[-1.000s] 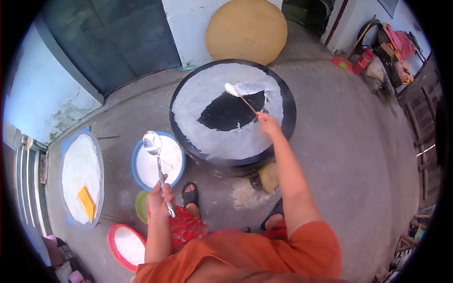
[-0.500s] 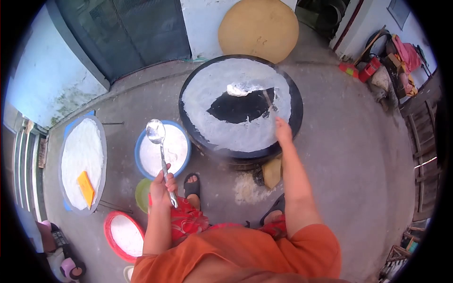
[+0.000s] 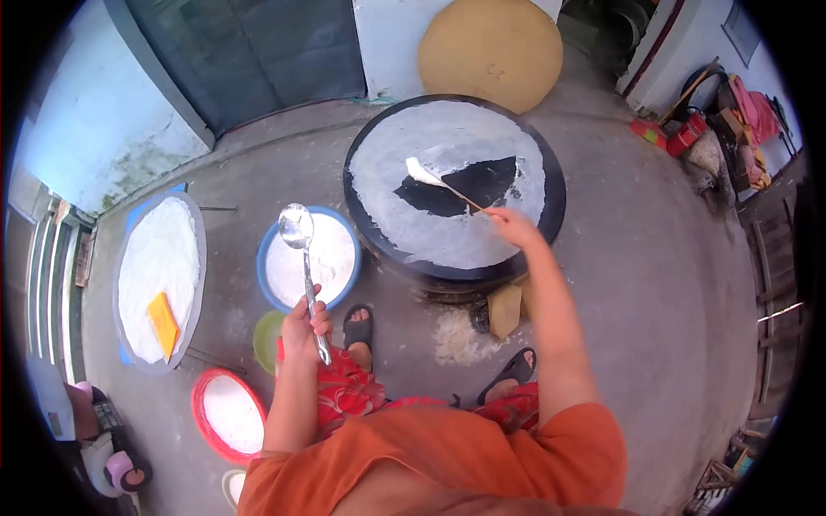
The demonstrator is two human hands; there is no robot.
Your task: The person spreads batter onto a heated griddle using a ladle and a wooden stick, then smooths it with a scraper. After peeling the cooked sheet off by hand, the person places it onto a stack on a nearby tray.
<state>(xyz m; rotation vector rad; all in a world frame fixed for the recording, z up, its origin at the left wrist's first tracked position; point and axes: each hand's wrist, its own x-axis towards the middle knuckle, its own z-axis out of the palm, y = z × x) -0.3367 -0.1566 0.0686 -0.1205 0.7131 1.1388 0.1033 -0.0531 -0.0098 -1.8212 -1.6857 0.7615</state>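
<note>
Clock positions are read from the person's body, with 12 o'clock straight ahead. The large round black griddle (image 3: 555, 185) lies just past 12 o'clock and carries a thin white layer (image 3: 447, 239) around an irregular bare patch (image 3: 486, 182). The right hand (image 3: 514, 227) is closed around the near end of a slim brown stick (image 3: 465, 199); the exact finger placement cannot be told. The stick's white-coated head (image 3: 420, 172) is at the patch's 10 o'clock edge. Holding the stick by its end presumably gives reach while setting the fingers back from the coated head. The left hand (image 3: 301, 334) has its fingers curled around the handle of a long silver metal ladle (image 3: 296, 225), not spread. The ladle's bowl points toward 12 o'clock and overlaps, in view, the round blue basin (image 3: 261, 262) of white material at 11 o'clock; contact cannot be confirmed. This position probably allows any drips to fall into the basin. The basin is just beside the griddle, which likely shortens the reach between them. At 10 o'clock, an oval tray (image 3: 203, 258) bears a white layer and a flat orange-yellow piece (image 3: 162, 320), apart from both hands.
</note>
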